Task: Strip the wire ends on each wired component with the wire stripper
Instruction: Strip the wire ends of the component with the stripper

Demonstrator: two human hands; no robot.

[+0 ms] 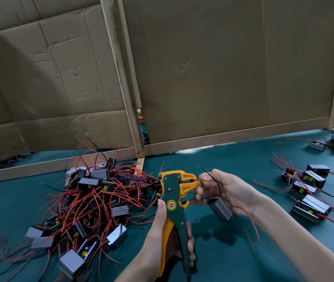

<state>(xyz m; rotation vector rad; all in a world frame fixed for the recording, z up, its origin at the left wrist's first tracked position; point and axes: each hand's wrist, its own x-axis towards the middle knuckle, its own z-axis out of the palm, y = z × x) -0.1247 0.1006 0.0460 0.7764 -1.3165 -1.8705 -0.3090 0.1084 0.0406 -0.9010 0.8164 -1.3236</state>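
Fingers (203, 177) of the right hand (227, 188) pinch a red wire (200, 179) close to its end and hold that end in the mouth of the stripper (170, 188). A component (220, 208), a grey metal block, hangs tilted just under the same palm, touching the lower fingers. Its black wire (213, 178) arcs up over the knuckles, and another red lead trails down past the wrist. The left hand (158, 237) grips the stripper's two handles, thumb laid up along the body, fingers wrapped round the far side. The stripper stands nearly upright above the table (243, 159), between the two hands. It has a dark green body, an orange head and handle, and a round red-and-yellow sticker at the pivot (its lettering too small to read). Left of it lies a pile (92, 200) of like components tangled in red wires. Well to the right a group (308, 186) of them lies spread on the green surface. Cardboard (223, 68) panels in wooden frames stand behind.
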